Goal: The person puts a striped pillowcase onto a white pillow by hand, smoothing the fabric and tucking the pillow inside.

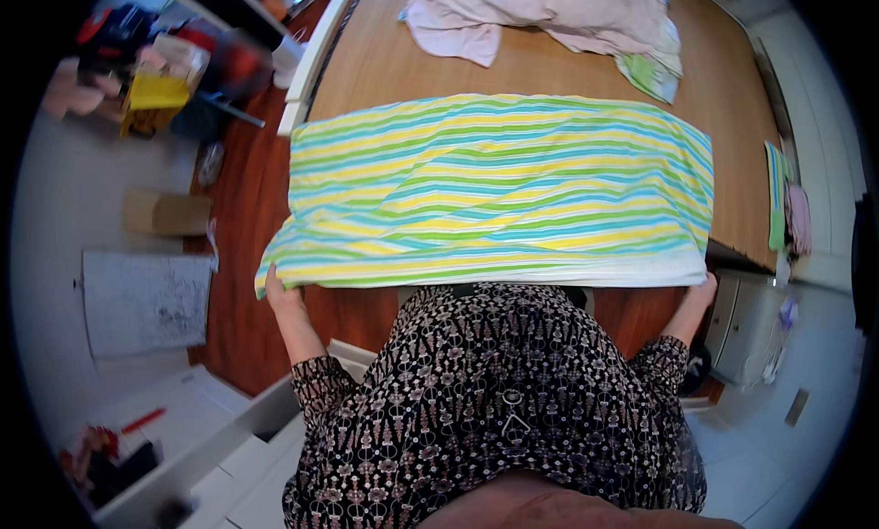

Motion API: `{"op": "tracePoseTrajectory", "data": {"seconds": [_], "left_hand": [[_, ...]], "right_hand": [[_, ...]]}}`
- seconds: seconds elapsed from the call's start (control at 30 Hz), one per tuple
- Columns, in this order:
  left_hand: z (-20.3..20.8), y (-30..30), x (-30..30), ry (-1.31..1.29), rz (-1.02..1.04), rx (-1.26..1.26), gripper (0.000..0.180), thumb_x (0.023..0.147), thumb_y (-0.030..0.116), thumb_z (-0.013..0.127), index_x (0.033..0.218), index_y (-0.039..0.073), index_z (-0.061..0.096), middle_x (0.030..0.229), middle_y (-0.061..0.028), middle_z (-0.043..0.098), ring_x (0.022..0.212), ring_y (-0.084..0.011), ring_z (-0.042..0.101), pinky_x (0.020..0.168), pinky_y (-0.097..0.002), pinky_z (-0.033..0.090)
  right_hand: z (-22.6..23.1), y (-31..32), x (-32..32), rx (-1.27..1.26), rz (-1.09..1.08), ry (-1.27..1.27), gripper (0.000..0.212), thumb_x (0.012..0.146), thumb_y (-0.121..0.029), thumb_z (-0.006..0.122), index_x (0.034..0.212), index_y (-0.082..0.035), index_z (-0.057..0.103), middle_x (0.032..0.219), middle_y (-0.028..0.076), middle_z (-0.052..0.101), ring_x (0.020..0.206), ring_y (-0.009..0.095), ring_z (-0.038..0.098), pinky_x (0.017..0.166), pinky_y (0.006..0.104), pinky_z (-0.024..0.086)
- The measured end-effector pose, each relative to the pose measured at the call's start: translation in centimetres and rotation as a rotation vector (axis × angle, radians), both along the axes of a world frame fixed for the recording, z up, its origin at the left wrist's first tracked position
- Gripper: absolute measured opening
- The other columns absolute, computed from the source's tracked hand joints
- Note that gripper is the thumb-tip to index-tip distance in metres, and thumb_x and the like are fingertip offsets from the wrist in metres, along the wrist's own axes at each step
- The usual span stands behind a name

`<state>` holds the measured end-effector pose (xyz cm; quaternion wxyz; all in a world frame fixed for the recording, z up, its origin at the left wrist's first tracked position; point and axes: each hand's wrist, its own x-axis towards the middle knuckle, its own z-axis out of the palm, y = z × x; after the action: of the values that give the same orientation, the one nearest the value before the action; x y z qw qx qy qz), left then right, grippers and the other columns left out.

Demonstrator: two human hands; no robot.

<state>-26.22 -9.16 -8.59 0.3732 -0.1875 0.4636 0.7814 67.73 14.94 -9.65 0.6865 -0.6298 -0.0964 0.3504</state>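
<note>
A cloth with yellow, green, blue and white stripes (494,190) is spread wide in front of me, lightly creased, its far part lying on a wooden surface. My left hand (282,289) is closed on its near left corner, the thumb on top and the other fingers mostly hidden beneath. At the near right corner, my right hand (703,291) grips the white edge, its fingertips largely covered by the fabric. Between the two hands the near edge runs almost straight, close to my patterned black top (504,382).
Pale pink bedding (549,16) lies heaped at the far end of the wooden surface (366,76). A white cabinet (740,323) stands at the right, below a small folded striped cloth (777,195). Left, on the reddish floor (233,282), is a cardboard box (167,213).
</note>
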Motion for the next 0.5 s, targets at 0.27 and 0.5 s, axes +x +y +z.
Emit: {"op": "tracePoseTrajectory", "data": {"seconds": [0.27,0.5], "left_hand": [[9.2,1.8,4.8,0.056,0.035,0.187,0.047,0.088,0.007,0.061,0.131,0.002,0.043,0.124,-0.0142,0.055,0.111,-0.0291,0.057,0.095,-0.0431,0.049],[10.2,3.9,12.3,0.022,-0.237,0.321,0.033,0.088,0.012,0.064,0.117,0.004,0.050,0.101,-0.0074,0.063,0.083,-0.0166,0.064,0.059,-0.0298,0.055]], "right_hand": [[25.4,14.3,-5.4,-0.281,-0.436,-1.007,0.043,0.080,-0.029,0.059,0.100,0.009,0.062,0.104,0.018,0.065,0.089,0.028,0.064,0.074,0.0432,0.053],[34.0,19.2,7.0,-0.608,-0.333,-1.116,0.048,0.084,-0.039,0.057,0.112,-0.001,0.062,0.114,0.015,0.063,0.103,0.026,0.061,0.085,0.0371,0.047]]}}
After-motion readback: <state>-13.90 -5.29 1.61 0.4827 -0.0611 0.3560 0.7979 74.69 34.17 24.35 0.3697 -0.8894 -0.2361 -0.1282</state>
